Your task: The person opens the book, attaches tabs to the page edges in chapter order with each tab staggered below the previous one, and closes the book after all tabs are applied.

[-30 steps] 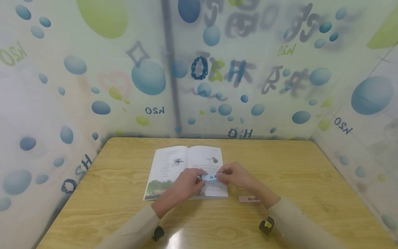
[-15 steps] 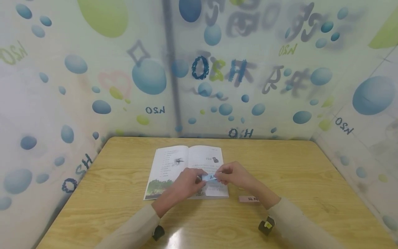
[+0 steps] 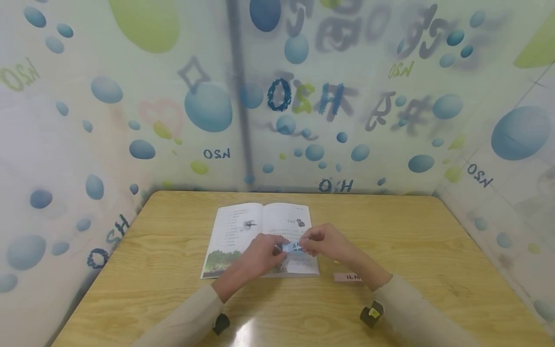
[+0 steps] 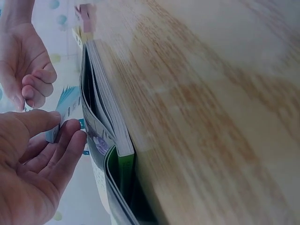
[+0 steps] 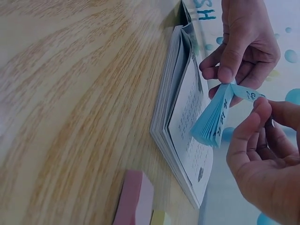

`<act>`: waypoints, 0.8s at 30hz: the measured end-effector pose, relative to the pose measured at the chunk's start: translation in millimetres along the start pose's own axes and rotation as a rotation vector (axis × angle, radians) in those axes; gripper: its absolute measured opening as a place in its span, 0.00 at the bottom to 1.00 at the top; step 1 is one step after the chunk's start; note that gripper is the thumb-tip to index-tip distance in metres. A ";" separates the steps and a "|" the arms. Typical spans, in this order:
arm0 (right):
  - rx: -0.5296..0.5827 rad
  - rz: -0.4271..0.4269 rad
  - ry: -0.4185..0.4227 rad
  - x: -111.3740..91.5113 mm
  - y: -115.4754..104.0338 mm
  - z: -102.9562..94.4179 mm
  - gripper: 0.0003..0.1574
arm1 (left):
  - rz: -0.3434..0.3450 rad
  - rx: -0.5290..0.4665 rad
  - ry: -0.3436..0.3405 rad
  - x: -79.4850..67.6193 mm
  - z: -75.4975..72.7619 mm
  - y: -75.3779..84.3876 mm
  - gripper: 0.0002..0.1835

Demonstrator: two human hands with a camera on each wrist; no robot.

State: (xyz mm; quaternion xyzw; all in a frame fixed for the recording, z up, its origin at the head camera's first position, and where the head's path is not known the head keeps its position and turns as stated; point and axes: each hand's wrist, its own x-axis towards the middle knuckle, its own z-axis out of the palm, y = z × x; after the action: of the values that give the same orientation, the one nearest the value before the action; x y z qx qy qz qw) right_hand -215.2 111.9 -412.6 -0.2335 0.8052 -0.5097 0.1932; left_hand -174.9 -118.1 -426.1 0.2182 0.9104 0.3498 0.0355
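A pad of blue sticky notes (image 5: 211,119) with dark handwriting hangs over the open book (image 3: 236,224), its leaves fanned apart at the free end. My left hand (image 3: 259,254) pinches the pad's bound end between thumb and fingers. With thumb and forefinger my right hand (image 3: 327,242) grips the loose end of one written sheet (image 5: 244,93), bent away from the other leaves. That sheet still meets the pad at the left thumb. In the left wrist view, the pad's bound end (image 4: 52,134) is partly hidden behind the left fingers.
On the wooden table (image 3: 173,250), a pink sticky pad (image 3: 346,277) with writing lies by the right forearm. A yellow pad (image 5: 161,218) sits beside it. The book's pages curl up in the left wrist view. A patterned wall (image 3: 286,159) stands behind the table.
The blue sheet under the right fingers has come away from the pad, and writing now shows on both. The right hand has shifted slightly; the left hand holds its place.
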 end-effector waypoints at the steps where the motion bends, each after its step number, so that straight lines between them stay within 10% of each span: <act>1: 0.004 0.000 -0.001 0.1 0.0 0.0 0.08 | 0.000 0.002 -0.001 0.0 -0.1 0.0 0.14; 24: 0.049 -0.037 -0.043 -3.7 -1.9 -3.5 0.10 | 0.022 0.017 -0.014 -0.7 -1.0 1.2 0.14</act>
State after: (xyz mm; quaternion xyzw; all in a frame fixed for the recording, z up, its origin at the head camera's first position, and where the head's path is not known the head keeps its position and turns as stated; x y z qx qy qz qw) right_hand -213.7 115.9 -409.1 -0.2543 0.7839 -0.5275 0.2064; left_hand -174.0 -118.2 -424.6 0.2308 0.9106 0.3409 0.0364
